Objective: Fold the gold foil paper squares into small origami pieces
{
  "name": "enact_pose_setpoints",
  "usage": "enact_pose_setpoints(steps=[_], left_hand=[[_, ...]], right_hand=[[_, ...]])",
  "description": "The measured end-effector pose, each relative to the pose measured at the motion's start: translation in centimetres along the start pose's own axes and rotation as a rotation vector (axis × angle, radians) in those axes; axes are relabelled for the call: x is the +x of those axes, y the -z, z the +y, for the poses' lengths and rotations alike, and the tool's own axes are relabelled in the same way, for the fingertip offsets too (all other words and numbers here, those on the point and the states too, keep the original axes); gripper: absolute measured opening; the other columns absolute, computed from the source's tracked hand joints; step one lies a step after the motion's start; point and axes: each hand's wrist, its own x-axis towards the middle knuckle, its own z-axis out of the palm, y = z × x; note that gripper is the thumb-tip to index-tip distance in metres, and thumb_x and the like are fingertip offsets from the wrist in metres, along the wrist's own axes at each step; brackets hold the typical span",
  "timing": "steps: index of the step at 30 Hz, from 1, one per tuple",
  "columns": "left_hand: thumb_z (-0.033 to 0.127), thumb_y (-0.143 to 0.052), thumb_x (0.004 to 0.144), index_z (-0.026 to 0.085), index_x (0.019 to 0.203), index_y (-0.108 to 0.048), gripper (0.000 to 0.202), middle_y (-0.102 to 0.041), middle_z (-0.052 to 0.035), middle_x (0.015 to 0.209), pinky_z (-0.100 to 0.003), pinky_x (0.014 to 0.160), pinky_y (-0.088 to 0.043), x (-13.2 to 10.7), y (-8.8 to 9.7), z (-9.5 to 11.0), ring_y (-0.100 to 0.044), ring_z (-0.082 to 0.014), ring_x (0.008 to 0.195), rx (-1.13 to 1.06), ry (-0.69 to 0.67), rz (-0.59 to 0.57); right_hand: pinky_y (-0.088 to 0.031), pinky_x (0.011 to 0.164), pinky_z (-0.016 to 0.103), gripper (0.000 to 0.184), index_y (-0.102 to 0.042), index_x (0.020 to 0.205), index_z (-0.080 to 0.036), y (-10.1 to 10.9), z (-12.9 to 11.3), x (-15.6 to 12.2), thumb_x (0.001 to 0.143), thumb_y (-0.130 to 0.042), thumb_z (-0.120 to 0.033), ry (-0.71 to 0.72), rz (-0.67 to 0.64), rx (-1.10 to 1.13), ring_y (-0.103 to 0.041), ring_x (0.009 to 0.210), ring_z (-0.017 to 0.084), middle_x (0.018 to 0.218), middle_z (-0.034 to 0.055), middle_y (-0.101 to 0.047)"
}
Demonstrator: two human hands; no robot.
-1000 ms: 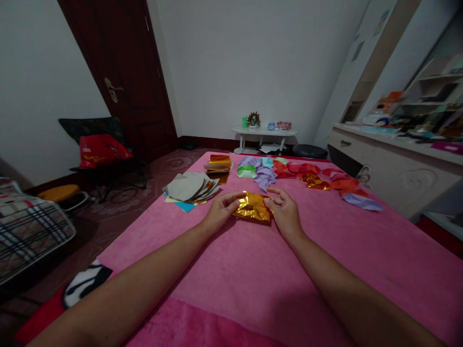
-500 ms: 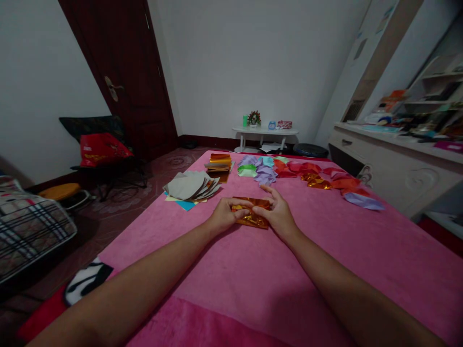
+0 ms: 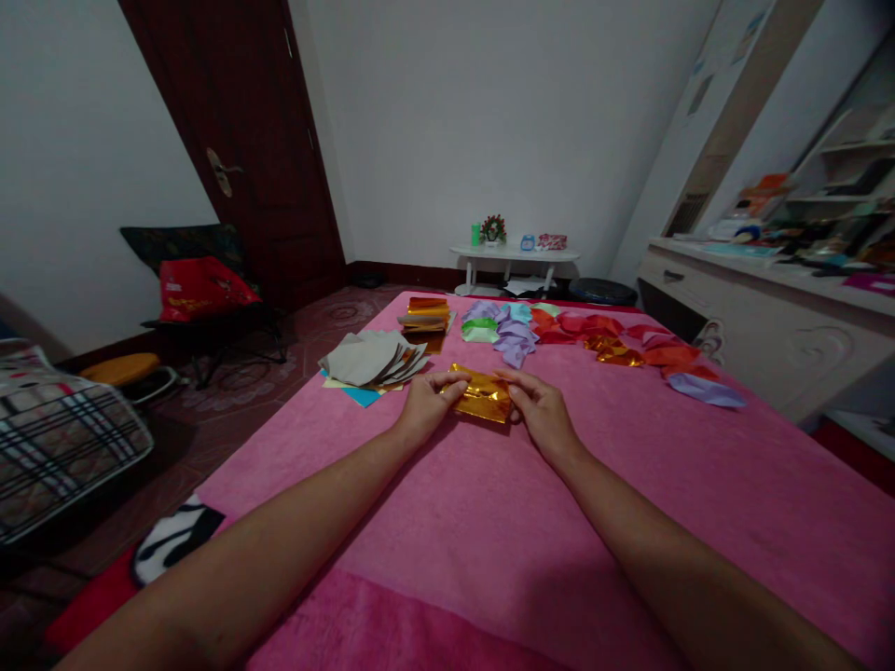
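Note:
A shiny gold foil paper [image 3: 482, 396], partly folded, lies on the pink cloth [image 3: 489, 522] in front of me. My left hand [image 3: 425, 409] pinches its left edge and my right hand [image 3: 540, 412] pinches its right edge. Both hands rest low on the cloth with the paper between them. Just beyond the paper lie several folded pieces in lilac [image 3: 513, 337], green [image 3: 478, 328], red [image 3: 594, 326] and gold [image 3: 612, 352].
A fanned stack of grey and coloured sheets [image 3: 369, 360] lies at the left, with a stack of gold sheets [image 3: 425, 315] behind it. A white dresser [image 3: 762, 326] stands to the right, a small white table [image 3: 514, 255] at the far wall, a chair with a red bag [image 3: 202, 287] at the left.
The gold paper went from a wide crumpled shape to a narrower folded one. Both hands shifted slightly away from me with it, and their fingers moved to its side edges.

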Motion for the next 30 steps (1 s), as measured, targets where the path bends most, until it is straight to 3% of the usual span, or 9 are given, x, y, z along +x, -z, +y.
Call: enact_pose_setpoints(steps=[4,7,10,13,15,21,25,27,30], left_hand=[[0.035,-0.072,0.069,0.008,0.096,-0.073,0.038,-0.072,-0.0094,0.081,-0.021,0.047,-0.046,0.0,0.1,0.1,-0.061,-0.0135,0.059,-0.021,0.024,0.018],[0.04,-0.074,0.067,0.008,0.092,-0.073,0.041,-0.071,-0.0089,0.076,-0.02,0.044,-0.043,-0.2,0.0,0.4,-0.058,-0.0115,0.053,-0.011,0.038,-0.033],[0.05,-0.065,0.075,0.008,0.088,-0.074,0.044,-0.069,-0.0084,0.072,-0.021,0.046,-0.044,-0.5,-0.2,0.8,-0.055,-0.011,0.052,0.012,0.024,-0.104],[0.053,-0.055,0.082,0.012,0.087,-0.073,0.045,-0.068,-0.0091,0.089,-0.023,0.061,-0.048,-0.6,-0.3,1.3,-0.06,-0.0151,0.074,0.104,-0.119,-0.085],[0.05,-0.06,0.079,0.013,0.083,-0.073,0.039,-0.067,-0.008,0.095,-0.022,0.068,-0.047,-0.6,-0.2,1.5,-0.059,-0.0171,0.086,0.169,-0.206,-0.068],[0.046,-0.054,0.084,0.011,0.067,-0.064,0.04,-0.056,-0.0005,0.06,-0.021,0.051,-0.039,-0.8,-0.3,1.5,-0.047,-0.0104,0.054,0.226,-0.221,-0.051],[0.041,-0.053,0.085,0.012,0.068,-0.064,0.036,-0.059,-0.001,0.062,-0.021,0.054,-0.038,-1.3,-0.8,2.0,-0.049,-0.0108,0.055,0.296,-0.264,-0.078],[0.039,-0.054,0.084,0.013,0.068,-0.066,0.033,-0.061,-0.0013,0.063,-0.021,0.056,-0.038,-1.6,-1.1,2.3,-0.05,-0.0117,0.058,0.348,-0.297,-0.124],[0.038,-0.052,0.085,0.014,0.065,-0.065,0.034,-0.057,-0.0006,0.06,-0.022,0.057,-0.036,-2.0,-1.3,2.4,-0.048,-0.0118,0.058,0.429,-0.346,-0.166]], right_hand=[[-0.051,0.073,0.031,0.029,-0.073,0.094,-0.023,-0.2,-0.1,0.1,0.069,-0.059,-0.02,0.128,-0.009,-0.086,-0.059,0.086,0.017,0.111,0.0058,-0.058],[-0.043,0.096,0.037,0.026,-0.074,0.09,-0.025,-0.3,-0.1,0.1,0.068,-0.063,-0.017,0.267,0.031,-0.191,-0.047,0.119,0.023,0.131,0.0047,-0.047],[-0.044,0.093,0.037,0.016,-0.074,0.084,-0.023,-0.2,0.0,0.1,0.075,-0.062,-0.022,0.217,0.057,-0.163,-0.054,0.109,0.023,0.114,0.0055,-0.06],[-0.049,0.078,0.035,0.017,-0.072,0.081,-0.018,0.1,0.2,0.2,0.078,-0.06,-0.03,0.125,0.089,-0.099,-0.062,0.08,0.022,0.081,0.0042,-0.067],[-0.049,0.07,0.033,0.021,-0.07,0.079,-0.016,0.2,0.4,0.2,0.079,-0.058,-0.034,0.102,0.083,-0.077,-0.062,0.072,0.021,0.075,0.0035,-0.068],[-0.051,0.069,0.034,0.021,-0.068,0.086,-0.017,-0.3,0.0,0.0,0.076,-0.062,-0.034,0.079,0.034,-0.043,-0.064,0.075,0.023,0.08,0.005,-0.069],[-0.044,0.09,0.04,0.038,-0.062,0.111,-0.022,-0.4,-1.5,0.0,0.074,-0.066,-0.027,0.287,0.162,-0.275,-0.058,0.102,0.025,0.111,0.0072,-0.064],[-0.039,0.094,0.043,0.032,-0.065,0.108,-0.025,-0.5,-2.4,0.0,0.076,-0.064,-0.024,0.413,0.125,-0.467,-0.055,0.104,0.026,0.109,0.0066,-0.065],[-0.038,0.088,0.041,0.016,-0.071,0.091,-0.026,-0.6,-3.0,0.0,0.083,-0.057,-0.023,0.463,-0.037,-0.621,-0.059,0.088,0.023,0.09,0.0046,-0.07]])
